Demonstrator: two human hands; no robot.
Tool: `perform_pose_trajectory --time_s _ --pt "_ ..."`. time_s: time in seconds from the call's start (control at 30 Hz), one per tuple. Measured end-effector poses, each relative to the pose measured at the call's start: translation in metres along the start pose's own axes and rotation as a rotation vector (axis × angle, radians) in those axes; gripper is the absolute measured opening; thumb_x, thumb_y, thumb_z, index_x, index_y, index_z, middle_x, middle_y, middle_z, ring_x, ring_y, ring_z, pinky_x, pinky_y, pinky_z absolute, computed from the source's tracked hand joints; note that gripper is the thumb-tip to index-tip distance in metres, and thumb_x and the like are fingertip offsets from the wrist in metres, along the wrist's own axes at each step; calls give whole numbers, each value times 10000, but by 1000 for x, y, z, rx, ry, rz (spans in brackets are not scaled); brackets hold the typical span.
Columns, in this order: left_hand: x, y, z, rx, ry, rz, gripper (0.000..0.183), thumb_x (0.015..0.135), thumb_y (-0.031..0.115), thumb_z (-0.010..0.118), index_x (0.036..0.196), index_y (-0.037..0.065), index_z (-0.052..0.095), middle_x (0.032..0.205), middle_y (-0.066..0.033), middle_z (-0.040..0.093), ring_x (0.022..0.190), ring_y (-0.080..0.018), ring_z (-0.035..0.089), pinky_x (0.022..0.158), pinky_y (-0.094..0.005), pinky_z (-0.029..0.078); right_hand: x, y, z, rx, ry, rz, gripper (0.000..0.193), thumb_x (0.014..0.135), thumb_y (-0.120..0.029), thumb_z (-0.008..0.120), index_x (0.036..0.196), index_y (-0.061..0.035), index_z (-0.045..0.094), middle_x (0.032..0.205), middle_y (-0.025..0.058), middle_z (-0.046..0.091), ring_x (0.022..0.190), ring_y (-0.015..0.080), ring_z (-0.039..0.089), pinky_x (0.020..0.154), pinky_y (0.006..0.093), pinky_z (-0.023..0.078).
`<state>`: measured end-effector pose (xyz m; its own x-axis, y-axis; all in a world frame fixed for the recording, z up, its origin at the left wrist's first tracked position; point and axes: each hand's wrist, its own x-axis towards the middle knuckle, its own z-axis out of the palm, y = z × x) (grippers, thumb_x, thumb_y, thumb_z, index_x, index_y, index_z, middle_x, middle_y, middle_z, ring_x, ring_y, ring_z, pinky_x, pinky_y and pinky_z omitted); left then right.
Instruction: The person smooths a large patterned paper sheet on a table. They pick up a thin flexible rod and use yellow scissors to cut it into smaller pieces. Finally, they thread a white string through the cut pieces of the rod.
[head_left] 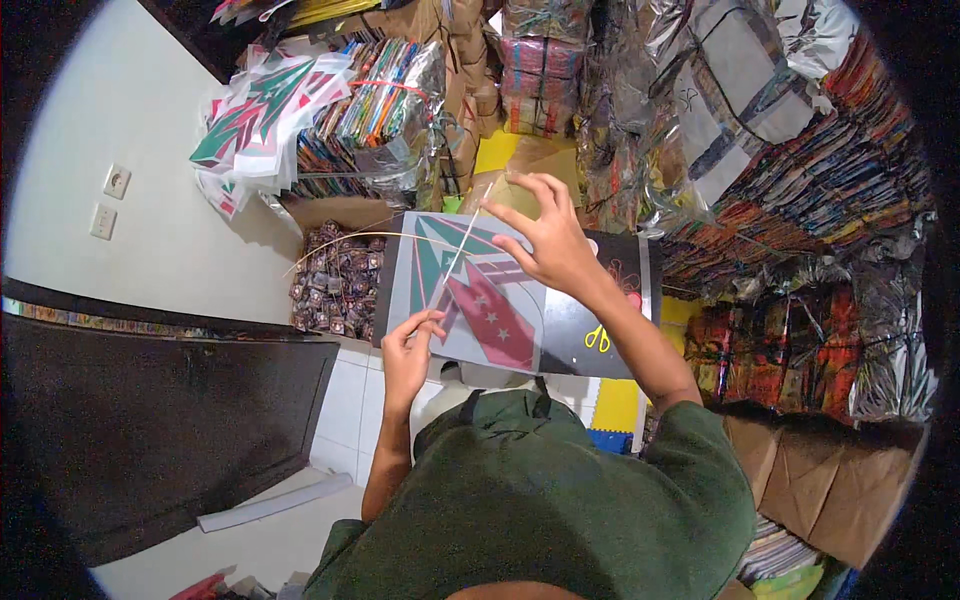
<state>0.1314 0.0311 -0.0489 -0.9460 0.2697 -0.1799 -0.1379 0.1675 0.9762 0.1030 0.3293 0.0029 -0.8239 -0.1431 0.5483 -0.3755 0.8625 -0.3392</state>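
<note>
A thin whitish strip (463, 250) runs slantwise between my two hands, above a printed sheet (493, 318) in green, pink and grey with white stars. My left hand (408, 345) pinches its lower end near the sheet's left edge. The fingertips of my right hand (548, 235) are at the upper end, with the other fingers spread; how they grip it is hard to make out. A slender, bowed tan stick (345, 238) crosses the sheet's upper part and sticks out to the left. The sheet lies on a dark board (572, 345) in front of me.
Yellow-handled scissors (597, 339) and reddish thread (625, 280) lie on the board's right side. A box of small wrapped packets (338, 280) stands left. Similar printed sheets (262, 120) hang over bundles at the back left. Plastic-wrapped stacks (770, 190) rise at the right.
</note>
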Motion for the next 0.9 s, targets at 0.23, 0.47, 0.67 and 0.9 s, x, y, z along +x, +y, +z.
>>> perform_pose_trajectory --time_s 0.23,0.47,0.67,0.9 --pt "14 -1 -42 -9 -63 43 250 1064 105 559 1199 20 751 854 23 719 532 38 394 456 -195 273 24 -22 16 -85 45 74 450 946 -369 728 1381 -266 674 1466 153 490 1403 408 387 1142 561 374" --pt "28 -7 -87 -9 -92 73 243 1068 107 568 1203 22 752 849 20 715 534 36 388 456 -201 278 36 -79 42 -177 11 19 472 929 -364 749 1388 -278 678 1500 145 467 1398 417 375 1169 552 358" --pt "43 -12 -119 -96 -151 66 246 1074 97 549 1232 10 715 874 13 700 496 32 361 436 -193 238 40 -130 71 -210 -34 -29 528 898 -376 778 1407 -294 666 1525 136 435 1407 413 357 1142 569 351" --pt "61 -9 -155 -95 -217 79 247 1080 118 549 1234 23 718 863 10 705 481 27 371 431 -192 263 44 -176 103 -329 88 102 593 894 -450 762 1462 -390 605 1640 127 352 1460 428 278 1155 648 263"
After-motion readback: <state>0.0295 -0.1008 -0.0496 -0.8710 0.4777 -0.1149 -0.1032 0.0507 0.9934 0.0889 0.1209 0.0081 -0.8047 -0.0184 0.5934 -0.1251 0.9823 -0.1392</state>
